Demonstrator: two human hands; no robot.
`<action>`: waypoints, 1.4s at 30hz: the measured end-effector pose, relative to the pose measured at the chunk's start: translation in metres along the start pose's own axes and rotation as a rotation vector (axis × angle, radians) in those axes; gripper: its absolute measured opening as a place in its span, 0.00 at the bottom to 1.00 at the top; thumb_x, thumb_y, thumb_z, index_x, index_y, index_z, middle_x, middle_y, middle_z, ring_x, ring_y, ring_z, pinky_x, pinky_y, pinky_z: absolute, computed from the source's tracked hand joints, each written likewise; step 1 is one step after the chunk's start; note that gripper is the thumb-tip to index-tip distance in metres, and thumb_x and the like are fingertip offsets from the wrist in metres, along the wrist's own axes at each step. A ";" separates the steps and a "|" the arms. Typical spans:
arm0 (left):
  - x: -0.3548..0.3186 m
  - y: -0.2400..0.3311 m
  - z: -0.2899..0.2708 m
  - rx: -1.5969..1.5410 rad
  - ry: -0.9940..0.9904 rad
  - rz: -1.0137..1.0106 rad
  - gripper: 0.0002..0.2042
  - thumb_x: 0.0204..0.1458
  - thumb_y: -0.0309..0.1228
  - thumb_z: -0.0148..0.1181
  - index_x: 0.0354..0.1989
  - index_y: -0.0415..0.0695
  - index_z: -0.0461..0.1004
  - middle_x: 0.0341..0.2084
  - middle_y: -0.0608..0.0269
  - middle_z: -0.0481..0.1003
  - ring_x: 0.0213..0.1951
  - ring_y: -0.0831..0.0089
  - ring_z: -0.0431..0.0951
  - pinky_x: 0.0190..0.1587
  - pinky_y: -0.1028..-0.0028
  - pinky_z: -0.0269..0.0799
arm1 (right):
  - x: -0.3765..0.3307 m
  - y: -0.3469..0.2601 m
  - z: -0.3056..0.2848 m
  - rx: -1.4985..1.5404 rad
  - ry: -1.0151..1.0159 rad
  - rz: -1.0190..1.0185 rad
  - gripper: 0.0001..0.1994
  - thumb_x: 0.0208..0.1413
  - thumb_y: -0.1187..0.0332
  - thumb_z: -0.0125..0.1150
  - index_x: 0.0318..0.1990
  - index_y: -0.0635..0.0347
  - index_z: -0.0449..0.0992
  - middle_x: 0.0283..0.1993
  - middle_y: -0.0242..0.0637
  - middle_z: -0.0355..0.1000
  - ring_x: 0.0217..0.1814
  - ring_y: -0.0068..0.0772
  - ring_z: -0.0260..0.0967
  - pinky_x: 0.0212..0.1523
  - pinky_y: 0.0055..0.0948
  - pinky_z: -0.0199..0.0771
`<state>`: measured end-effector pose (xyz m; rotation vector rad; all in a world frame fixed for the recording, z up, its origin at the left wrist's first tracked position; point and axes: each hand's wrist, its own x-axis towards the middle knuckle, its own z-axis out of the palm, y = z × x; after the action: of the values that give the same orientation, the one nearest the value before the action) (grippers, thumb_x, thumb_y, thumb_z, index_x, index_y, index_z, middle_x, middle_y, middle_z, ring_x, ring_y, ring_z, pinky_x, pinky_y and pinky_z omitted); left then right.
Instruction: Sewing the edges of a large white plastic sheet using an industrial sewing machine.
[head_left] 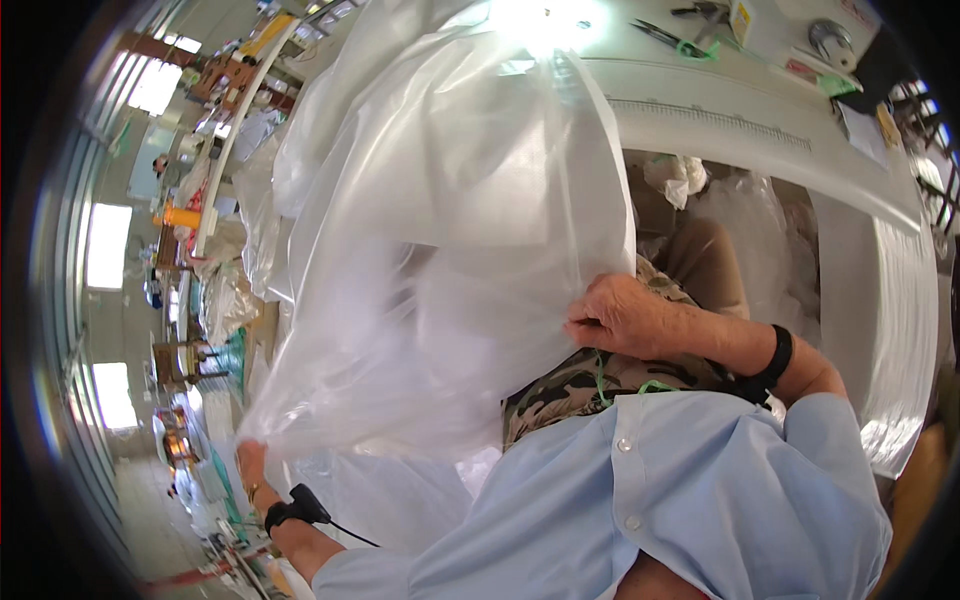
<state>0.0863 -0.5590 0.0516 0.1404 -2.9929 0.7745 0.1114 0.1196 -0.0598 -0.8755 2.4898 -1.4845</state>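
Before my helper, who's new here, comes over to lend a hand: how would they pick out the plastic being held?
Start at the white table with ruler markings. Left of those, a broad, translucent white plastic sheet spreads toward the person. Unlike the crumpled plastic below the table's edge, it is stretched between the left hand and right hand.

Sheet [450, 190] between hands [628, 318]; ruler [715, 122] at right

We see glossy, translucent plastic in the creased sheet [480, 190], matt cloth in the shirt [540, 510] and trousers [568, 390], and shiny, smooth, plastic-looking buttons [625, 444].
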 end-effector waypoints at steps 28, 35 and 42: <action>0.025 0.480 -0.153 -0.489 0.750 0.809 0.27 0.46 0.25 0.65 0.59 0.43 0.71 0.67 0.53 0.56 0.70 0.54 0.52 0.68 0.44 0.43 | 0.005 -0.030 0.004 0.014 -0.040 -0.174 0.16 0.61 0.61 0.58 0.24 0.60 0.68 0.17 0.43 0.65 0.24 0.53 0.66 0.44 0.40 0.70; 0.016 0.473 -0.160 -1.042 0.863 0.847 0.12 0.50 0.19 0.61 0.44 0.42 0.78 0.37 0.59 0.74 0.39 0.61 0.74 0.45 0.64 0.71 | 0.006 -0.042 -0.003 -0.016 -0.031 -0.249 0.14 0.60 0.63 0.59 0.25 0.59 0.67 0.16 0.39 0.65 0.24 0.49 0.67 0.45 0.39 0.71; -0.006 0.470 -0.161 -1.714 0.208 0.580 0.03 0.57 0.22 0.60 0.34 0.36 0.74 0.25 0.64 0.74 0.28 0.83 0.70 0.30 0.79 0.67 | 0.023 -0.072 -0.009 -0.156 0.075 -0.407 0.14 0.60 0.63 0.57 0.25 0.58 0.67 0.15 0.36 0.65 0.22 0.43 0.68 0.39 0.38 0.69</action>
<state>0.0489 -0.0712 -0.0340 -0.7668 -2.3678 -1.6690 0.1195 0.0890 0.0090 -1.4529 2.6221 -1.4613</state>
